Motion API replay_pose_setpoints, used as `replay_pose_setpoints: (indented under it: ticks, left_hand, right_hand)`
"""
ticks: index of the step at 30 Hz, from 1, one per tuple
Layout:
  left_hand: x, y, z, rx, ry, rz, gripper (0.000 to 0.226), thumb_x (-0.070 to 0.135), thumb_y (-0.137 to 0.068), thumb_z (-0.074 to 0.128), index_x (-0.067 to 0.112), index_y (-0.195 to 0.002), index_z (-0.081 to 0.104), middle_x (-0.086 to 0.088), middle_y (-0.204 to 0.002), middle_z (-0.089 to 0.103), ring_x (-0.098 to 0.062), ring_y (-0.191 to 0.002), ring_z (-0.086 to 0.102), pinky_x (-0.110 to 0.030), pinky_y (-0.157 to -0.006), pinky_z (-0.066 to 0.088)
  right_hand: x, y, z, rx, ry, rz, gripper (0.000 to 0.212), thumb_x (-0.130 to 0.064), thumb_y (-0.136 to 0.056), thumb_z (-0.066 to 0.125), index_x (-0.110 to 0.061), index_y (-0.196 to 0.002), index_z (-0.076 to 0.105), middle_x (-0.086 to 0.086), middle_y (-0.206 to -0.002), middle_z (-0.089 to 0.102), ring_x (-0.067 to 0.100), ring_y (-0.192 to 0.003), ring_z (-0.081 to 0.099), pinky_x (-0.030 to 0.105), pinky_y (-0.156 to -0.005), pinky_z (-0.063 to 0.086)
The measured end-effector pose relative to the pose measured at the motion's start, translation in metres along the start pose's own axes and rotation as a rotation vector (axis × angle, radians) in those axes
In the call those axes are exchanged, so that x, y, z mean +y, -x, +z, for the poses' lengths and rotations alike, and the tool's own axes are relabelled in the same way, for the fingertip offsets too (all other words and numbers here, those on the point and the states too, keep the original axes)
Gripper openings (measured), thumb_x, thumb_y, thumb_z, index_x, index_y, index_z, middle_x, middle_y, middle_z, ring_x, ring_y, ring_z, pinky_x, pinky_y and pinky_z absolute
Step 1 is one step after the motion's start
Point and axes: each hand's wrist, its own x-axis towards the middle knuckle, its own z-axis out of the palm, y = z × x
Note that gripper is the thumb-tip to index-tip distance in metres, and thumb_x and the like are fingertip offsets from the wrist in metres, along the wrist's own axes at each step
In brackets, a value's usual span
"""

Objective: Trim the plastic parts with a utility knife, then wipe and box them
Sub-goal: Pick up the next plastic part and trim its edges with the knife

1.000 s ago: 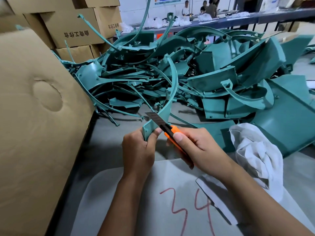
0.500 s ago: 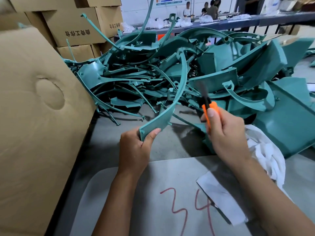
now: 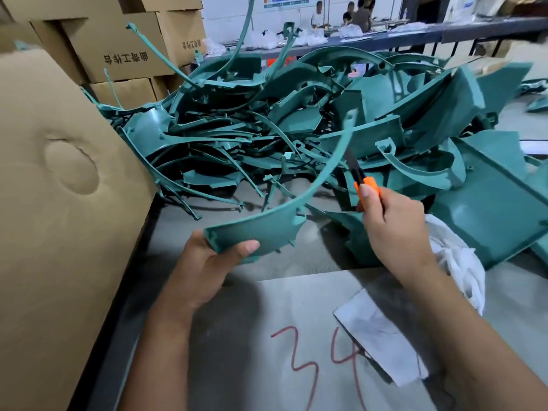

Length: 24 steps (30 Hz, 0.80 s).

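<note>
Part point(image 3: 261, 225), a curved teal plastic strip, is gripped at its wide near end by the left hand point(image 3: 207, 268), thumb on top, fingers curled under. It is held above the table, its thin end arcing up and right to a small eyelet over the pile. Knife point(image 3: 366, 186), orange body with a dark blade pointing up and away, is held in the right hand point(image 3: 394, 229), fingers wrapped round the handle, thumb pressed on the slider. Blade and part are near each other but not touching.

Head view only. Table point(image 3: 184, 232) is grey with a dark edge on the left. A pale mat point(image 3: 267, 310) lies on it at the near side, marked "34" in red. A grey-white sheet point(image 3: 376, 333) lies on the mat under the right forearm. A white cloth point(image 3: 456, 262) is bunched just right of the right wrist, touching the pile. Pile point(image 3: 296, 120) of teal plastic parts, strips and panels tangled, fills the far half of the table. A big cardboard flap point(image 3: 59, 203) stands at the left edge. Stacked cartons point(image 3: 118, 46) with printed characters are behind it. Further back a long dark bench point(image 3: 415, 34) is seen with white bags on it, people sitting behind, and a white wall with a poster.
</note>
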Motion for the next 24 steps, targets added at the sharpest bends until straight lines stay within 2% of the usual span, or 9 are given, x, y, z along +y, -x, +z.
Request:
replay_pose_setpoints:
  ticks: [3, 6, 10, 12, 14, 17, 19, 21, 24]
  left_hand:
    - [-0.003, -0.002, -0.008, 0.040, -0.108, -0.001, 0.032, 0.013, -0.075, 0.087, 0.043, -0.086, 0.083, 0.012, -0.088, 0.079, -0.001, -0.079, 0.072, -0.015, -0.072, 0.055]
    - [-0.012, -0.007, -0.005, 0.221, -0.143, -0.042, 0.039, 0.010, -0.068, 0.071, 0.046, -0.079, 0.081, 0.015, -0.077, 0.077, 0.000, -0.071, 0.068, -0.017, -0.067, 0.055]
    - [-0.021, -0.011, 0.004, 0.459, 0.001, -0.065, 0.058, 0.000, -0.056, 0.046, 0.046, -0.071, 0.077, 0.017, -0.062, 0.070, 0.002, -0.061, 0.065, -0.017, -0.053, 0.054]
    - [-0.023, -0.012, 0.005, 0.524, 0.054, -0.065, 0.053, -0.001, -0.054, 0.045, 0.039, -0.067, 0.076, 0.015, -0.058, 0.067, 0.000, -0.056, 0.062, -0.020, -0.048, 0.054]
    - [-0.022, -0.012, 0.003, 0.569, 0.083, -0.083, 0.039, -0.003, -0.050, 0.047, 0.025, -0.060, 0.071, 0.012, -0.052, 0.061, 0.000, -0.049, 0.054, -0.019, -0.043, 0.049]
    - [-0.023, -0.011, -0.003, 0.553, 0.056, -0.113, 0.024, -0.002, -0.044, 0.049, 0.004, -0.064, 0.061, 0.005, -0.056, 0.057, -0.007, -0.050, 0.048, -0.017, -0.044, 0.038]
    - [-0.025, -0.011, -0.007, 0.552, 0.060, -0.101, 0.039, -0.003, -0.043, 0.050, -0.016, -0.080, 0.053, -0.005, -0.065, 0.057, -0.010, -0.054, 0.049, -0.016, -0.045, 0.037]
    - [-0.026, -0.011, -0.011, 0.571, 0.072, -0.101, 0.047, -0.003, -0.043, 0.050, -0.019, -0.087, 0.054, -0.007, -0.068, 0.058, -0.010, -0.055, 0.051, -0.015, -0.045, 0.039]
    - [-0.027, -0.012, -0.010, 0.631, 0.084, -0.115, 0.036, -0.004, -0.046, 0.052, -0.006, -0.082, 0.057, -0.001, -0.066, 0.058, -0.009, -0.057, 0.051, -0.015, -0.045, 0.039]
  right_hand:
    - [-0.001, 0.000, -0.005, 0.068, -0.124, -0.026, 0.048, -0.035, -0.113, 0.041, -0.004, -0.079, 0.055, 0.015, -0.060, 0.056, 0.036, -0.055, 0.052, 0.048, -0.055, 0.041]
    - [-0.014, 0.008, -0.003, 0.044, -0.212, -0.187, 0.026, -0.033, -0.112, 0.042, -0.019, -0.093, 0.053, 0.007, -0.059, 0.056, 0.024, -0.047, 0.051, 0.043, -0.046, 0.039]
    - [-0.021, 0.016, 0.008, -0.116, -0.177, -0.323, 0.015, -0.031, -0.110, 0.044, -0.026, -0.096, 0.050, -0.007, -0.060, 0.052, 0.017, -0.054, 0.052, 0.023, -0.046, 0.036]
    - [-0.018, 0.017, 0.011, -0.234, -0.139, -0.382, 0.015, -0.032, -0.110, 0.046, -0.026, -0.097, 0.051, -0.012, -0.061, 0.047, 0.014, -0.055, 0.050, 0.021, -0.049, 0.034]
    - [-0.014, 0.018, 0.014, -0.290, -0.119, -0.398, 0.020, -0.036, -0.110, 0.046, -0.024, -0.096, 0.052, -0.010, -0.062, 0.046, 0.014, -0.055, 0.049, 0.025, -0.050, 0.035]
    - [-0.012, 0.017, 0.015, -0.209, -0.084, -0.374, 0.025, -0.040, -0.110, 0.042, -0.025, -0.093, 0.050, -0.008, -0.060, 0.045, 0.014, -0.054, 0.049, 0.026, -0.051, 0.036]
    - [-0.008, 0.013, 0.013, -0.107, -0.060, -0.308, 0.022, -0.038, -0.111, 0.042, -0.028, -0.091, 0.047, -0.008, -0.057, 0.044, 0.014, -0.054, 0.049, 0.022, -0.049, 0.034]
    - [0.001, 0.008, 0.012, -0.015, -0.023, -0.204, 0.025, -0.033, -0.111, 0.045, -0.027, -0.087, 0.044, -0.007, -0.056, 0.044, 0.013, -0.054, 0.047, 0.021, -0.049, 0.029]
    - [0.015, 0.003, 0.010, 0.083, -0.019, -0.017, 0.026, -0.034, -0.110, 0.047, -0.019, -0.089, 0.051, -0.004, -0.057, 0.047, 0.014, -0.052, 0.044, 0.030, -0.050, 0.032]
